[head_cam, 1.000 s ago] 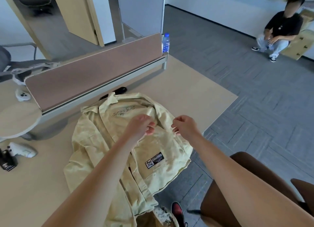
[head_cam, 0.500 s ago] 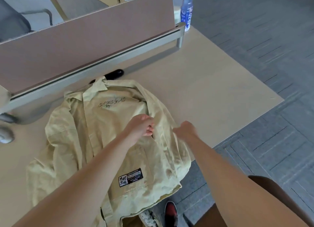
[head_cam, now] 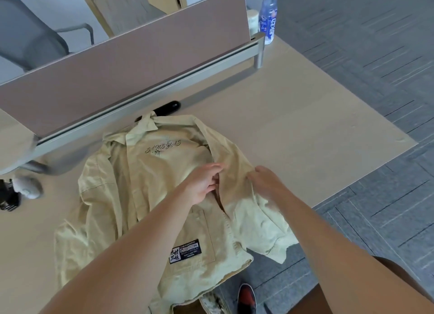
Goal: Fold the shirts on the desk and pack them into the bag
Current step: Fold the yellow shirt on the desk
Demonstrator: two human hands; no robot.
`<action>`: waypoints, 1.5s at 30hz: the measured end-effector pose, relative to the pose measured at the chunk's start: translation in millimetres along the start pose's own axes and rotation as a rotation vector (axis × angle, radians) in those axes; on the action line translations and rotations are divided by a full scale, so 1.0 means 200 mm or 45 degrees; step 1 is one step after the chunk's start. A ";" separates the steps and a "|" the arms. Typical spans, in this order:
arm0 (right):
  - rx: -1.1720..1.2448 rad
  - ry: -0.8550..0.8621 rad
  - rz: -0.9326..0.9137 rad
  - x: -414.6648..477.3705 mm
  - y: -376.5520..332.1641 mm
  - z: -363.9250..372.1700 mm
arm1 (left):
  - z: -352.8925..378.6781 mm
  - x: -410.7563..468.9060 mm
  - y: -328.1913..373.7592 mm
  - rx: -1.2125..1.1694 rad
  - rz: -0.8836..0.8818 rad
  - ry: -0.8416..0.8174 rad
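Observation:
A pale yellow shirt (head_cam: 131, 196) lies crumpled and open on the wooden desk (head_cam: 305, 125), collar toward the divider, with a black patch near its hem. Its lower edge hangs over the desk's near edge. My left hand (head_cam: 204, 182) grips the edge of the right front panel at mid-chest. My right hand (head_cam: 265, 181) pinches the fabric of the same panel just to the right. A bit of a patterned bag (head_cam: 215, 302) shows below the desk edge, mostly hidden.
A brown divider panel (head_cam: 131, 62) runs along the desk's back. A water bottle (head_cam: 269, 15) stands at its right end. A black object (head_cam: 168, 107) lies behind the collar. White and black gear (head_cam: 21, 189) sits at far left. A red shoe (head_cam: 246, 297) is on the floor.
The view has tilted down and closer to the desk. Both hands stay on the shirt's right panel, and the right hand has taken hold of the fabric farther right.

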State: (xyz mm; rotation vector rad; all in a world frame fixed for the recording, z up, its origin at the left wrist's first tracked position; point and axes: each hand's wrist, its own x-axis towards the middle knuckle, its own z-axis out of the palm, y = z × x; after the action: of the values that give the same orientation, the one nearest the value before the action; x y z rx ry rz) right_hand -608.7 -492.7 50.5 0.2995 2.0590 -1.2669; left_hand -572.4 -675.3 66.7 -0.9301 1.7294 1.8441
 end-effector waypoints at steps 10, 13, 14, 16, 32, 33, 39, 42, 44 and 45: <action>0.402 -0.269 -0.069 -0.16 -0.14 -0.10 | -0.05 -0.11 0.25 -0.296 0.104 0.037; 0.346 -0.338 -0.083 -0.23 -0.12 -0.09 | -0.05 -0.17 0.35 -0.207 0.238 0.116; 0.377 -0.341 -0.102 -0.25 -0.13 -0.09 | -0.06 -0.20 0.38 -0.185 0.276 0.148; 0.464 -0.362 -0.124 -0.31 -0.17 -0.06 | -0.10 -0.25 0.43 -0.153 0.334 0.190; -0.562 -0.414 0.144 -0.40 0.05 0.60 | -0.67 -0.33 0.01 0.138 0.000 0.297; -0.740 -0.368 0.119 -0.38 0.10 0.63 | -0.68 -0.31 -0.06 0.190 -0.059 0.290; -1.006 -0.102 0.081 -0.23 0.31 0.67 | -0.71 -0.16 -0.32 0.239 -0.189 0.189; -0.921 -0.158 0.151 -0.23 0.22 0.65 | -0.72 -0.13 -0.30 0.333 -0.131 0.198; -0.767 -0.204 0.140 -0.22 0.13 0.64 | -0.74 -0.08 -0.24 0.416 -0.018 0.246; -0.672 -0.194 0.118 -0.20 0.07 0.63 | -0.75 -0.05 -0.21 0.474 0.062 0.282</action>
State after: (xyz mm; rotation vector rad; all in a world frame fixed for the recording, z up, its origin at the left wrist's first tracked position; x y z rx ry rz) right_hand -517.6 -587.1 31.3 0.0508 2.1278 -0.6329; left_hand -510.1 -816.5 45.8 -0.9704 2.1506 1.4146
